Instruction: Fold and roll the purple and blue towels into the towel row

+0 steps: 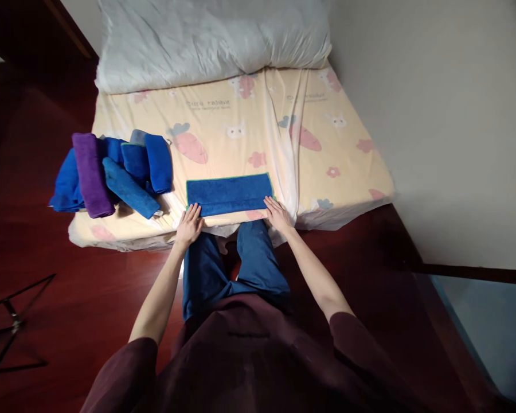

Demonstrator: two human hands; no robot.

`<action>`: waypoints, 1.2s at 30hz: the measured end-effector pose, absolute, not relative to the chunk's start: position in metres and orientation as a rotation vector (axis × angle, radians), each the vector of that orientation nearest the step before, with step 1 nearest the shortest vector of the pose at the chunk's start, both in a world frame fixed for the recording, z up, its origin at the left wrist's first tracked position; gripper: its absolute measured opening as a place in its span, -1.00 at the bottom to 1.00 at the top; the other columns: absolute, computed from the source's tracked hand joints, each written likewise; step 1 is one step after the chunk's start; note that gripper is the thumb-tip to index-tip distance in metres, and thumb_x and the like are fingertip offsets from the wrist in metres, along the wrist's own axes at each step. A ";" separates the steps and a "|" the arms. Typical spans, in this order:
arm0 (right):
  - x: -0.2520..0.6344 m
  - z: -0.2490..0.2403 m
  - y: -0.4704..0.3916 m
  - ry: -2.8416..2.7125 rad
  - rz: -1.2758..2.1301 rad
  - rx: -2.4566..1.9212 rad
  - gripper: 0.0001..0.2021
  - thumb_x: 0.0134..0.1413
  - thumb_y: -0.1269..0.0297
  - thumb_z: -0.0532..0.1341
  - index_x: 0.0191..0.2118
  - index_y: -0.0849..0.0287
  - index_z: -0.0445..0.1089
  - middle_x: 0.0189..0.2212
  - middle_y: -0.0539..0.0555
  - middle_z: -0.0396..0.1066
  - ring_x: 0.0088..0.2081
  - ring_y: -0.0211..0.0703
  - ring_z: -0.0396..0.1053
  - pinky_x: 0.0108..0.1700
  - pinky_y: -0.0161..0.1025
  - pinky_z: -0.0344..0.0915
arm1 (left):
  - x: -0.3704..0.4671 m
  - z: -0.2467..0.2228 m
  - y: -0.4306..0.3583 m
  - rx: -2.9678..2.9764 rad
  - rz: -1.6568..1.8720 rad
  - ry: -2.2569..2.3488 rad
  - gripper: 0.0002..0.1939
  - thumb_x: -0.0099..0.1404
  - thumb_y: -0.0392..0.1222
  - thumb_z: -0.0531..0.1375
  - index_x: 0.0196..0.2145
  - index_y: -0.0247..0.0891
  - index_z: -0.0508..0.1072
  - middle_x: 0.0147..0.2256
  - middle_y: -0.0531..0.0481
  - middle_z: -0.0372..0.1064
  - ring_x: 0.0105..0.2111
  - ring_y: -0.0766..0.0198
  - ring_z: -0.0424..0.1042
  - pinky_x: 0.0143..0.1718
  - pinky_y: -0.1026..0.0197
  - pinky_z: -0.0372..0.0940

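Note:
A blue towel point(230, 192) with green edging lies spread near the front edge of the bed, its long side running left to right. A narrow strip along its near side looks folded over. My left hand point(190, 223) rests on the near left corner, fingers stretched out over the cloth. At the near right corner, my right hand point(278, 214) lies with its fingers extended and slightly apart. Whether either thumb is tucked under the cloth is hidden.
Left on the bed is a pile of rolled towels, with a purple roll point(92, 175) and a blue roll point(129, 187) on top. A grey-white quilt point(215, 43) covers the back of the patterned sheet point(344, 166). A black metal stand point(15, 324) is on the floor; a wall point(447, 126) rises right.

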State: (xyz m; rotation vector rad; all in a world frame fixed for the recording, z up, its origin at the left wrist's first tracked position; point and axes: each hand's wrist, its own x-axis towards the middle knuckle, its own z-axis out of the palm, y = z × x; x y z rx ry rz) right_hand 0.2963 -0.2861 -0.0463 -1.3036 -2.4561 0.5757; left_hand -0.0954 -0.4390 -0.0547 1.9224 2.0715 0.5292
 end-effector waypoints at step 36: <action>0.306 -0.078 -0.248 -1.418 1.132 -1.398 -0.48 -0.04 -0.30 0.37 -0.29 0.11 0.45 -0.32 0.09 0.56 -0.22 -0.09 0.53 -0.11 -0.18 0.50 | -0.139 -0.083 -0.439 1.115 1.400 1.972 -0.63 0.29 0.15 0.30 -0.24 -0.23 0.49 -0.43 0.02 0.39 -0.42 0.25 0.37 -0.32 0.21 0.29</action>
